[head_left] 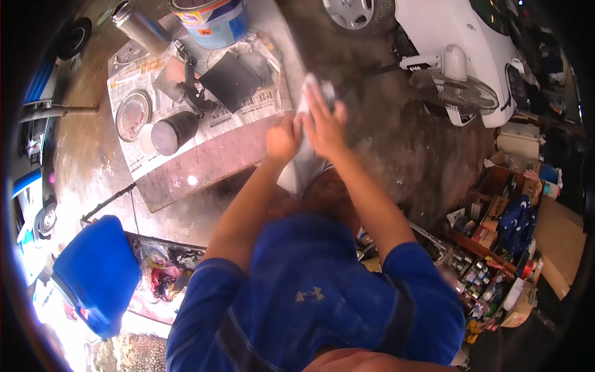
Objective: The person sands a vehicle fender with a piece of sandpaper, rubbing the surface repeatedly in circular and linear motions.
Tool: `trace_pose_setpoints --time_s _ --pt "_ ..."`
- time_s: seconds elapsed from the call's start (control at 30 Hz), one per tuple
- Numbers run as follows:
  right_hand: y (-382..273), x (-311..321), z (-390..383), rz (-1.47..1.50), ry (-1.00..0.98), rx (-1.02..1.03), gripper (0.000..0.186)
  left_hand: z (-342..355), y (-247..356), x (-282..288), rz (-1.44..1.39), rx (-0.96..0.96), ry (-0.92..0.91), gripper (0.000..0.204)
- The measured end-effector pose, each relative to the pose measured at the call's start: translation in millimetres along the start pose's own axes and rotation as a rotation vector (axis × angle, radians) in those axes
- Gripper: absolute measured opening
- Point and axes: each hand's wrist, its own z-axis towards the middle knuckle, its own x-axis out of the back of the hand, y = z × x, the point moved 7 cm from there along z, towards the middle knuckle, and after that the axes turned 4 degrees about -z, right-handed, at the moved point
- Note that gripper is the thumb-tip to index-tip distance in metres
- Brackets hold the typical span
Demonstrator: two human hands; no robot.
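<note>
Beside the newspaper-covered table, the left hand is gripping a pale piece while the right hand, its grip unclear, is resting on it.

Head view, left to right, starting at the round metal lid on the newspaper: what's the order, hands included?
Round metal lid → dark cylindrical container → black square sheet → left hand → right hand → fan → large cardboard piece.

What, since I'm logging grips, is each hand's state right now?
Left hand: curled closed, apparently holding the white piece at its edge.
Right hand: outstretched over that piece; whether it grips anything beneath can't be told.
</note>
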Motion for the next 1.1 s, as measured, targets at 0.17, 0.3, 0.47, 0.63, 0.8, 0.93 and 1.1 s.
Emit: trace_pose_setpoints --time_s 0.17,0.3,0.47,0.63,0.8,0.93,1.1 --pt "14 3 -91 0.082 -0.003 -0.041 0.065 1 20 -3 0.180 -0.022 -0.058 0.022" --pt "7 4 -52 0.061 0.000 -0.004 0.063 11 19 15 0.317 -0.289 -0.079 0.023" --pt "12 3 33 0.034 -0.026 0.059 0.060 8 21 0 0.253 -0.345 -0.241 0.033" --pt "15 -15 -30 0.131 0.055 0.032 0.059 8 21 4 0.295 -0.328 -0.202 0.036" --pt "20 -14 -57 0.138 -0.005 -0.045 0.059 7 20 -8 0.365 -0.322 -0.247 0.038" --pt "22 -12 34 0.109 0.001 0.043 0.059 7 21 -9 0.359 -0.356 -0.237 0.039" --pt "35 -3 6 0.384 0.030 0.063 0.049 6 18 -3 0.377 -0.298 -0.291 0.040"
